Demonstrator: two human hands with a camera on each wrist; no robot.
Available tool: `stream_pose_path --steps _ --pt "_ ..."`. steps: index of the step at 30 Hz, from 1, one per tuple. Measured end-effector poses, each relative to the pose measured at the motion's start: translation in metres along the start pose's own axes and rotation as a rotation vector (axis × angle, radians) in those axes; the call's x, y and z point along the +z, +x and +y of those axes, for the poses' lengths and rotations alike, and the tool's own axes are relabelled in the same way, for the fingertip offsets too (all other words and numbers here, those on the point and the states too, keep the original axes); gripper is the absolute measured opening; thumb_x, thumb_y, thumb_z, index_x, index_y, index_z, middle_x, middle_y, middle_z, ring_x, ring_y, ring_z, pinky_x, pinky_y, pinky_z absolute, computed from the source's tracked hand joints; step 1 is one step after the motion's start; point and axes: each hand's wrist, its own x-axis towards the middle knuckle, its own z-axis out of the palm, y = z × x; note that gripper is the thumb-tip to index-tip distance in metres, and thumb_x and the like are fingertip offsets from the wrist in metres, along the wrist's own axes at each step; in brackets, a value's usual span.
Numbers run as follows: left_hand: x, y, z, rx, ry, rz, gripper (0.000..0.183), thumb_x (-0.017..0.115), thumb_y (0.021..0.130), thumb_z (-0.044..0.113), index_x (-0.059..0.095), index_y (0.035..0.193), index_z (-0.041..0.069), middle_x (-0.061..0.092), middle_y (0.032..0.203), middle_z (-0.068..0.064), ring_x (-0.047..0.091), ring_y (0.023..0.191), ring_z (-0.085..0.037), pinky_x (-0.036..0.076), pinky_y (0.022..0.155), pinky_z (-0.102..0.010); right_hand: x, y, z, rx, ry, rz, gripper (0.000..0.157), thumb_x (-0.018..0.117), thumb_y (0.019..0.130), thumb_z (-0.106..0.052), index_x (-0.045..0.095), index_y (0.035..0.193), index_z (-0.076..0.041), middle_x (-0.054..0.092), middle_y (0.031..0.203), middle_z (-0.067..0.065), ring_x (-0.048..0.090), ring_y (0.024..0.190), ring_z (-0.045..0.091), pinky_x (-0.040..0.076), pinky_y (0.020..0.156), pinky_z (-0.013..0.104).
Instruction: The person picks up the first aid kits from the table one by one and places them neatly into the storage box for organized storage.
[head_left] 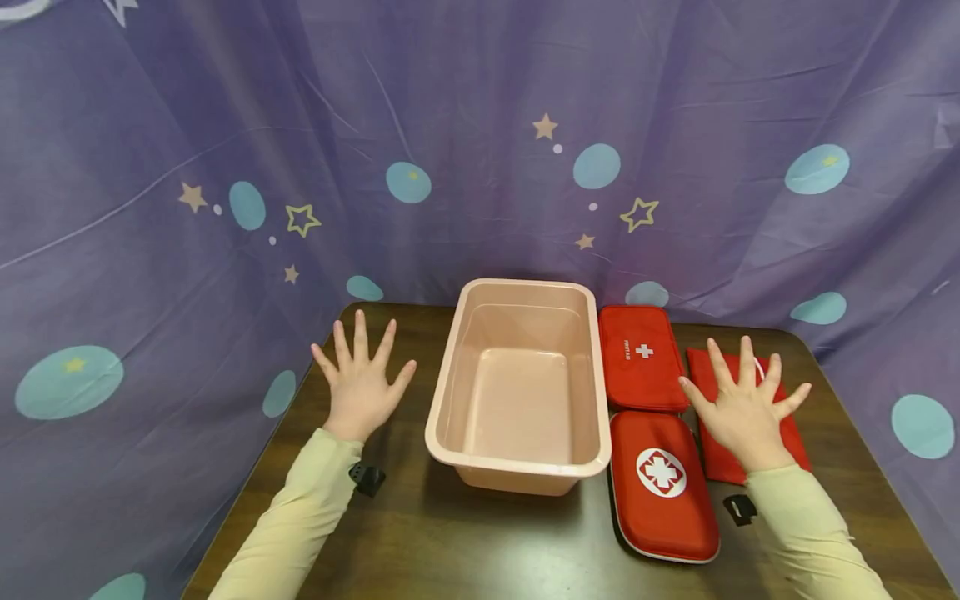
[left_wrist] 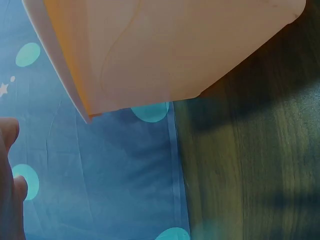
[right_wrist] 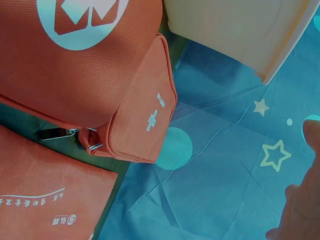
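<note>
My left hand (head_left: 363, 390) is held out with fingers spread, left of a pale pink plastic basin (head_left: 517, 467), and holds nothing. The right hand (head_left: 746, 408) is likewise spread and holds nothing; in the head view it overlaps a flat red pouch (head_left: 716, 457). Left of that hand lies a red zipped case (head_left: 663, 521) with a white cross in a round badge. Behind it is a flatter red first aid case (head_left: 637, 367) with a small white cross. In the right wrist view, white lettering shows on the red pouch (right_wrist: 50, 200).
All of this stands on a dark wooden table (head_left: 510, 550). A purple curtain (head_left: 480, 125) with stars and blue ovals hangs behind and beside the table. Each forearm wears a pale yellow sleeve, with a black wrist device (head_left: 367, 478) by the left cuff.
</note>
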Motion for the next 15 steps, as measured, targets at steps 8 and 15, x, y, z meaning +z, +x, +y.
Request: stream_pose_path --steps 8,15 --pt "-0.0018 0.0017 0.0005 0.002 0.014 -0.008 0.070 0.044 0.093 0.057 0.024 0.151 0.022 -0.008 0.158 -0.016 -0.017 0.141 -0.044 -0.015 0.102 -0.071 0.0011 -0.0001 0.0005 -0.005 0.005 0.003 0.078 0.042 0.092 -0.060 0.016 0.152 -0.019 -0.004 0.155 0.027 -0.012 0.134 0.060 -0.022 0.088 0.078" --pt "-0.0033 0.0045 0.0020 0.008 0.007 0.002 0.069 0.040 0.094 0.058 0.025 0.151 0.022 -0.006 0.158 -0.017 -0.017 0.141 -0.044 -0.015 0.102 -0.071 -0.0048 0.0018 0.0007 0.001 0.013 -0.001 0.078 0.041 0.092 -0.061 0.015 0.153 -0.020 -0.003 0.155 0.027 -0.013 0.134 0.059 -0.022 0.089 0.077"
